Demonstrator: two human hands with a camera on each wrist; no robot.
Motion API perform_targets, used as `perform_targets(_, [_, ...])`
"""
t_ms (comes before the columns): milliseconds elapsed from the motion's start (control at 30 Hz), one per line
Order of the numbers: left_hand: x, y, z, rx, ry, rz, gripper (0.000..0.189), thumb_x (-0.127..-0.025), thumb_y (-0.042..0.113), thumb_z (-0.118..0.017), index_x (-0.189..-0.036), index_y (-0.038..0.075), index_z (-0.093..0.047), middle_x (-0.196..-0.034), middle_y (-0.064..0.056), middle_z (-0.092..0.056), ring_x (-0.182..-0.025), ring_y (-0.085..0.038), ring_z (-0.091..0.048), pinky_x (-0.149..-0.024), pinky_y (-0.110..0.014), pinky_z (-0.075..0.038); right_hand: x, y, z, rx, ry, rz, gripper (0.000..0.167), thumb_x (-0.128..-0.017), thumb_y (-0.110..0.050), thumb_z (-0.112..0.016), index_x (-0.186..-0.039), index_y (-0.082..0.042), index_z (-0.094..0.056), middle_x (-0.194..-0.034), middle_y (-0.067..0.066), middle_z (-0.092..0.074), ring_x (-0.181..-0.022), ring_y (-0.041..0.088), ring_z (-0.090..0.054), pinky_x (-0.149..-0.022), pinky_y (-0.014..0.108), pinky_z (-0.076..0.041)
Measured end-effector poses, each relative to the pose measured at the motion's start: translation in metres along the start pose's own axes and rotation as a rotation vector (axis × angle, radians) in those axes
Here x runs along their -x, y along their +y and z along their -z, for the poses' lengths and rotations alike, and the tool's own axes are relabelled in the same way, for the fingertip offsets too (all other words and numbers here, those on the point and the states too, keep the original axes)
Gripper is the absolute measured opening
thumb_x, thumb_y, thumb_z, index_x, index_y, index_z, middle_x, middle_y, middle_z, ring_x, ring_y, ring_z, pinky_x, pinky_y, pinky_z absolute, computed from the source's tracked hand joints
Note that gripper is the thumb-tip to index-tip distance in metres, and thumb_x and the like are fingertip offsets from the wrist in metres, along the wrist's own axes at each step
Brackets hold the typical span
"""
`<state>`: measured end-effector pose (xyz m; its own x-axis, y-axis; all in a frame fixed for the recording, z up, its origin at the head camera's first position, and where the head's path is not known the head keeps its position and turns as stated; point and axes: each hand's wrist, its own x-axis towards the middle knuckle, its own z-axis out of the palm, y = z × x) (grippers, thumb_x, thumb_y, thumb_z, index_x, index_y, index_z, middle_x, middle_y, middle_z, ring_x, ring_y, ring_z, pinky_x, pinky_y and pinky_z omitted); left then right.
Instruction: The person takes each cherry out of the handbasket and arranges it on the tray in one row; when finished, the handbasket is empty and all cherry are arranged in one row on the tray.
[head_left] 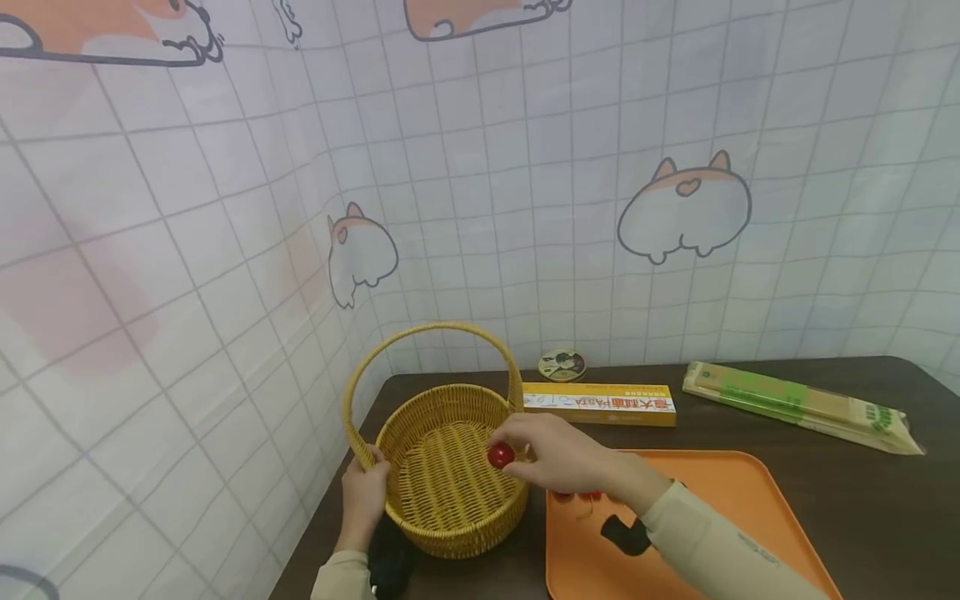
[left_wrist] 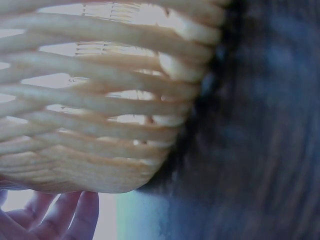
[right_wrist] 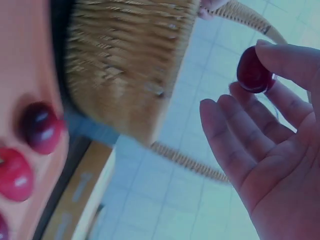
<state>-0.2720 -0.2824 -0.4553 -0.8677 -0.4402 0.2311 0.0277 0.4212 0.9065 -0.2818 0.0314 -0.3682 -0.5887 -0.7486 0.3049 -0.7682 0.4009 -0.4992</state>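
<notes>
My right hand (head_left: 551, 454) pinches a dark red cherry (head_left: 501, 455) between thumb and fingers, over the right side of the wicker basket (head_left: 453, 542). In the right wrist view the cherry (right_wrist: 254, 70) sits at the thumb tip, while the other fingers spread beside it. On the left, my left hand (head_left: 366, 487) grips the foot of the basket's handle (head_left: 435, 325) at the rim. The left wrist view shows fingers (left_wrist: 82, 215) against the rim and the woven wall (left_wrist: 95, 100) close up. More cherries (right_wrist: 42, 127) lie on the orange tray (head_left: 720, 483), partly hidden by my right arm.
Behind the basket lie a yellow pasta box (head_left: 600, 404) and a round tin-like disc (head_left: 562, 365). A long green-and-clear noodle packet (head_left: 802, 404) rests at the back right. A black curved thing (head_left: 626, 533) is on the tray. Patterned cloth (head_left: 480, 208) hangs behind the table.
</notes>
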Motion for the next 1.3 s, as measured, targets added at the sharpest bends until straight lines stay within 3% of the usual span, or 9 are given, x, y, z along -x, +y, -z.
perform_targets(233, [-0.001,0.000,-0.001,-0.001,0.000,0.007,0.003,-0.087,0.010,-0.047,-0.086,0.009,-0.050,-0.071,-0.002,-0.042,-0.059,-0.018,-0.040,-0.054,-0.031,-0.035,0.053,0.023,0.005,-0.105,0.074,-0.071,0.035,-0.088,-0.017,-0.072,-0.121,-0.019,-0.063,-0.106,-0.009,-0.063,-0.086,0.005,-0.061,-0.073,0.025,-0.053])
perform_targets(400, [-0.002,0.001,-0.001,-0.002,0.006,0.008,0.004,-0.087,0.010,-0.048,-0.087,0.007,-0.051,-0.072,-0.002,-0.043,-0.061,-0.018,-0.042,-0.056,-0.031,-0.036,0.079,0.050,0.009,-0.102,0.150,-0.080,0.037,-0.084,-0.015,-0.075,-0.119,-0.014,-0.063,-0.106,-0.002,-0.066,-0.083,0.009,-0.063,-0.069,0.026,-0.054])
perform_targets(567, [-0.002,0.001,0.002,-0.019,-0.004,0.010,0.004,-0.086,0.009,-0.048,-0.089,0.007,-0.051,-0.073,-0.003,-0.043,-0.062,-0.018,-0.042,-0.057,-0.031,-0.036,0.102,0.069,0.024,-0.093,0.176,-0.136,0.035,-0.084,-0.017,-0.075,-0.118,-0.013,-0.064,-0.107,-0.001,-0.067,-0.086,0.011,-0.064,-0.070,0.026,-0.054])
perform_targets(800, [-0.001,0.001,0.002,-0.021,-0.031,0.018,0.005,-0.087,0.010,-0.047,-0.089,0.007,-0.049,-0.073,-0.004,-0.043,-0.060,-0.018,-0.040,-0.054,-0.030,-0.036,0.132,0.092,0.053,-0.063,0.159,-0.291,0.036,-0.085,-0.021,-0.074,-0.118,-0.012,-0.063,-0.105,-0.005,-0.067,-0.091,0.011,-0.064,-0.073,0.027,-0.051])
perform_targets(1000, [0.000,0.001,0.002,-0.001,-0.030,0.021,0.004,-0.088,0.010,-0.047,-0.089,0.006,-0.048,-0.073,-0.004,-0.043,-0.059,-0.017,-0.040,-0.053,-0.030,-0.037,0.153,0.114,0.073,-0.004,0.082,-0.336,0.034,-0.083,-0.021,-0.076,-0.113,-0.011,-0.064,-0.104,-0.007,-0.066,-0.093,0.011,-0.062,-0.076,0.030,-0.051])
perform_targets(1300, [0.000,0.002,0.002,-0.009,-0.028,0.014,0.002,-0.088,0.009,-0.047,-0.088,0.007,-0.049,-0.072,-0.003,-0.043,-0.058,-0.017,-0.040,-0.054,-0.030,-0.036,0.174,0.135,0.076,0.030,0.029,-0.410,0.032,-0.076,-0.020,-0.080,-0.103,-0.014,-0.065,-0.094,-0.008,-0.066,-0.080,0.007,-0.057,-0.071,0.028,-0.047])
